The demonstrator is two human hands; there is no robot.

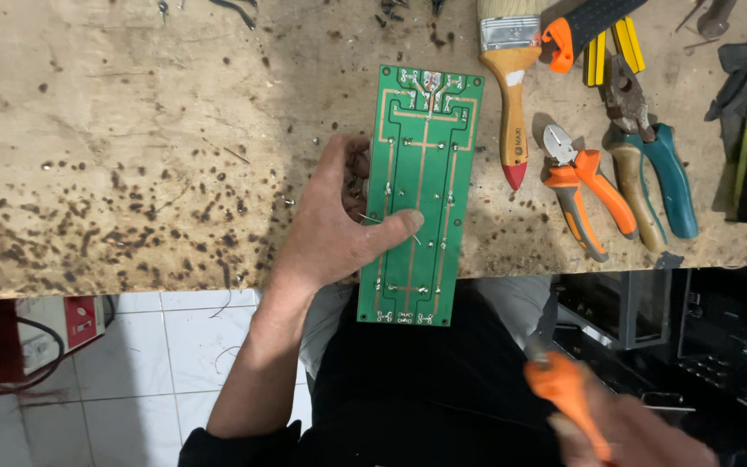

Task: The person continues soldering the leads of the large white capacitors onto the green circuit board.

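My left hand grips the green circuit board at its left edge, thumb pressed on the copper side beside a thin wire lead. The board lies on the scorched workbench, its near end hanging off the edge. My right hand is low and blurred, closed around an orange-handled tool, probably cutters. Paintbrush and orange pliers lie right of the board.

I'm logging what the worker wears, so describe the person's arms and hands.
Both hands are bare, no gloves or rings visible. The left hand leads to a bare forearm, with a dark sleeve pushed up near the elbow. The right hand is blurred; its sleeve is out of view.
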